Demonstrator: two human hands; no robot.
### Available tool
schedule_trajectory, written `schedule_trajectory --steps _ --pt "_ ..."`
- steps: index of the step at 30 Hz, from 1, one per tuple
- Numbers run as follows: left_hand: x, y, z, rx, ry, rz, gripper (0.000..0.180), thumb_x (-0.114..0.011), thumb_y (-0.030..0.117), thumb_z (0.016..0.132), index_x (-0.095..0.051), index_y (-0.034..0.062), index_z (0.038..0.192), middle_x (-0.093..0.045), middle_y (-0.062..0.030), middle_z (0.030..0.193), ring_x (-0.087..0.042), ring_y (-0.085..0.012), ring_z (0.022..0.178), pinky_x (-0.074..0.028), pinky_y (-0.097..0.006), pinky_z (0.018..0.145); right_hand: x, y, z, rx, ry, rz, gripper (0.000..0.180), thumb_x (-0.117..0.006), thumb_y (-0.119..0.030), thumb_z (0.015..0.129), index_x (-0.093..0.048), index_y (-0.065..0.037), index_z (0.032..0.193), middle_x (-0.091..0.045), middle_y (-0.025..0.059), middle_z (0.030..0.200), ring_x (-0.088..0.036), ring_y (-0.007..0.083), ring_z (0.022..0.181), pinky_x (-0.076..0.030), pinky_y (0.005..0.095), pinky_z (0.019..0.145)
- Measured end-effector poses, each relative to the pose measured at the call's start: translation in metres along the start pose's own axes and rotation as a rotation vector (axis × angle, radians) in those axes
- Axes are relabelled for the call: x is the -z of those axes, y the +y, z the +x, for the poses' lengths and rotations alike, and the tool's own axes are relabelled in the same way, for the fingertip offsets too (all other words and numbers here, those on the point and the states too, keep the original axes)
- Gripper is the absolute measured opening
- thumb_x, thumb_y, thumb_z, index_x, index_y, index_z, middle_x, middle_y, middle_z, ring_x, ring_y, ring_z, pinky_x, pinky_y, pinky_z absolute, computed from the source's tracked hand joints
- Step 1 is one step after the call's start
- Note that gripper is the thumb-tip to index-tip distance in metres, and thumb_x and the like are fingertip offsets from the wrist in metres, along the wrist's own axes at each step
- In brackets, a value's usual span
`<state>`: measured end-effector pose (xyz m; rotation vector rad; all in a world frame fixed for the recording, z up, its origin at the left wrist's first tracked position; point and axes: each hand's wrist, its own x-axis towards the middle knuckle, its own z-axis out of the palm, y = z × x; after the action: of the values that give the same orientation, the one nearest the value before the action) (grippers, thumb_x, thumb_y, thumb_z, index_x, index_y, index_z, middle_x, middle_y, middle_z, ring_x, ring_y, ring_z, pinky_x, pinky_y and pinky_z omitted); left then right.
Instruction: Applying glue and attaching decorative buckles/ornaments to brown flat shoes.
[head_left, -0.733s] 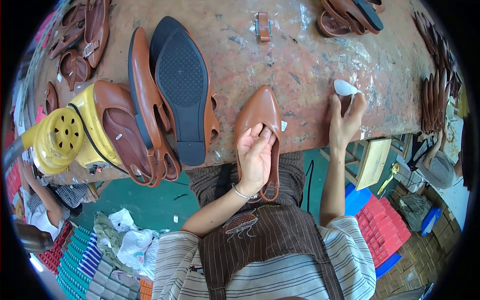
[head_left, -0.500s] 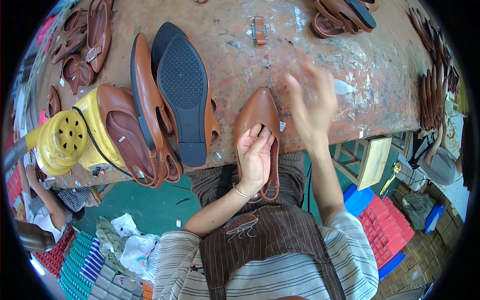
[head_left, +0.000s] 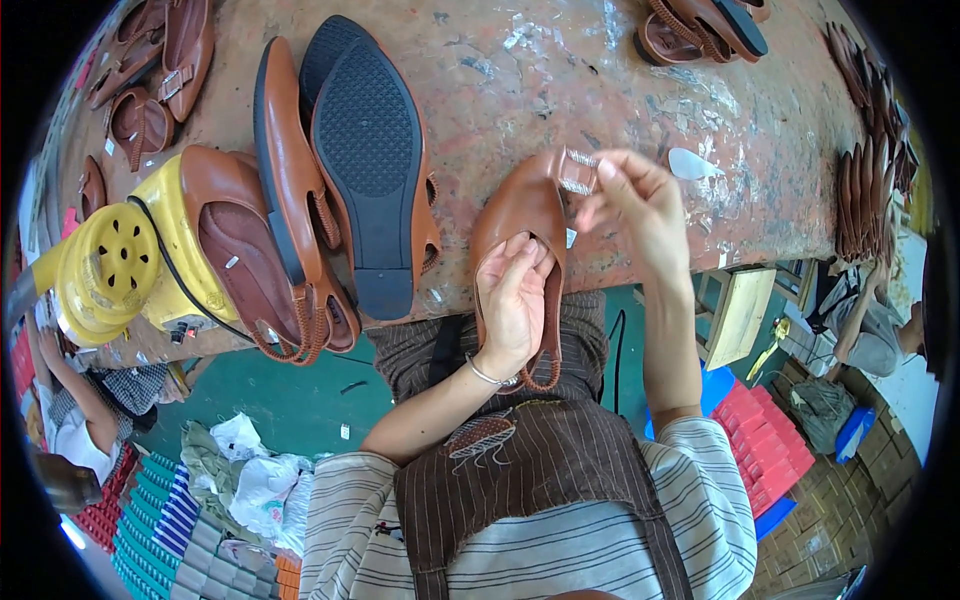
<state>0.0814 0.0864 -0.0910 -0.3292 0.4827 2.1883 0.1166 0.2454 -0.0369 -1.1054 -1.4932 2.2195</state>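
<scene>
My left hand [head_left: 512, 310] reaches into the opening of a brown pointed slingback shoe [head_left: 515, 208], its fingers gripping the shoe from inside. The toe points away from me over the table, and the heel strap hangs near my lap. At the right of the toe, my right hand [head_left: 645, 205] pinches a small brown strap piece with a buckle [head_left: 577, 172] between thumb and fingers. The piece lies close to the toe; whether the two touch, I cannot tell.
Left of me, several brown slingbacks stand close together, one showing its black sole [head_left: 367, 140], beside a yellow machine [head_left: 110, 270]. More shoes [head_left: 160, 70] lie at the far left and far right [head_left: 690, 35]. A white teardrop-shaped piece [head_left: 692, 164] rests on the worn table [head_left: 480, 95].
My right hand has taken the buckle piece off the table and brought it back to the shoe's toe. My left hand keeps its hold inside the shoe.
</scene>
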Motion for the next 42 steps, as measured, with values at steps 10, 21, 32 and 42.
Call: schedule_trajectory --steps 10,21,32,42 --pt "-0.023 0.001 0.004 0.036 0.133 0.153 0.02 -0.047 0.003 0.092 -0.053 -0.0036 0.109 -0.059 -0.0107 0.112 -0.057 -0.0201 0.106 -0.043 -0.037 0.1 -0.021 0.021 -0.017 0.002 0.038 -0.111 0.01 -0.061 -0.006 0.089 -0.064 0.004 0.089 -0.062 0.0036 0.073 -0.055 0.0057 0.054 -0.045 0.019 0.048" --pt "-0.019 0.0 0.0 0.032 0.148 0.135 0.017 -0.05 0.005 0.094 -0.054 -0.0038 0.107 -0.06 -0.0091 0.105 -0.056 -0.0148 0.101 -0.043 -0.034 0.099 -0.021 0.029 -0.018 0.056 0.105 -0.239 0.011 -0.063 -0.005 0.088 -0.065 0.005 0.084 -0.06 0.0025 0.071 -0.051 0.0031 0.052 -0.04 0.0185 0.045" --pt "-0.045 0.003 0.012 0.065 0.353 0.207 0.016 -0.058 0.01 0.093 -0.062 -0.0008 0.104 -0.064 -0.0064 0.1 -0.062 -0.0106 0.089 -0.052 -0.024 0.078 -0.02 0.037 -0.022 0.146 0.148 -0.2 0.012 -0.065 -0.005 0.087 -0.058 0.001 0.095 -0.06 0.0026 0.065 -0.053 0.0045 0.051 -0.041 0.0196 0.044" --pt "-0.086 0.039 -0.035 0.45 0.157 0.117 0.011 -0.061 0.006 0.089 -0.065 0.0008 0.097 -0.067 -0.0067 0.093 -0.066 -0.0137 0.087 -0.055 -0.028 0.079 0.005 0.084 -0.03 0.603 0.581 -0.553 0.008 -0.062 -0.006 0.089 -0.061 0.001 0.087 -0.055 0.0023 0.077 -0.051 0.0067 0.063 -0.04 0.0212 0.054"
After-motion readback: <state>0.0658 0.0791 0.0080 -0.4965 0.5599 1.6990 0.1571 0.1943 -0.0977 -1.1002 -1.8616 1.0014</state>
